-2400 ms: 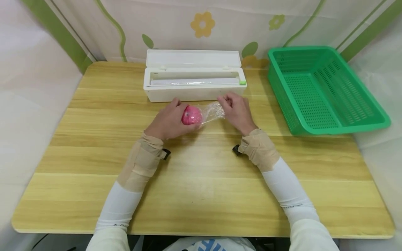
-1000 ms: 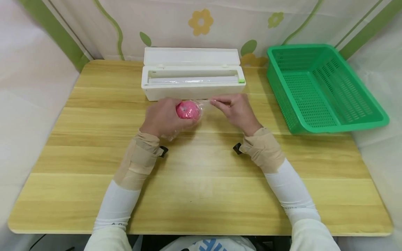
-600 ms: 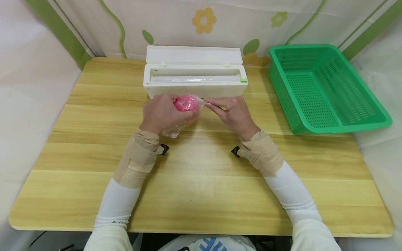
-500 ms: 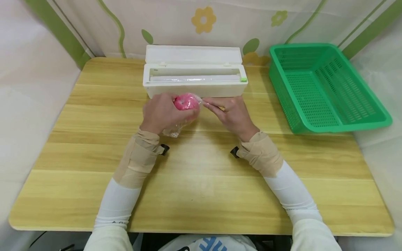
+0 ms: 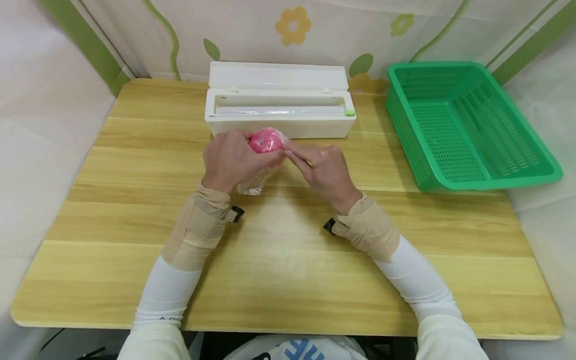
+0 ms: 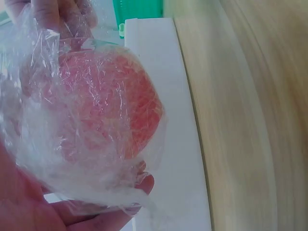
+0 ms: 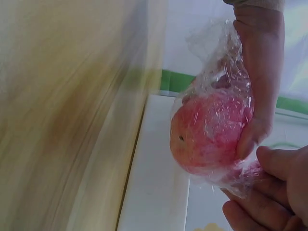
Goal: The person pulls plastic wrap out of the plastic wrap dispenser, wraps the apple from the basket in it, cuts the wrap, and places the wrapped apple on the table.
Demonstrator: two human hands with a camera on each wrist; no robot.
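A pinkish-red apple (image 5: 265,140), wrapped in clear cling film (image 5: 252,186), is held above the table in front of the white box. My left hand (image 5: 228,158) grips it from the left, fingers behind and thumb across the near side. In the right wrist view the apple (image 7: 208,132) shows a small dark spot on its end. My right hand (image 5: 325,167) pinches the gathered film at the apple's right side, its fingertips right by the left thumb. Loose crumpled film (image 6: 43,125) hangs from the other end, below the left hand.
Behind the hands stands a white cling film dispenser box (image 5: 281,129), lid (image 5: 279,76) raised, with a film roll (image 5: 279,110) and a green cutter (image 5: 349,113) at its right end. A green plastic basket (image 5: 492,186) sits at the back right of the wooden table (image 5: 288,280).
The right hand has moved left, drawing its end of the film in from a stretched-out twist to close against the apple. The left hand has shifted slightly left and up with the apple.
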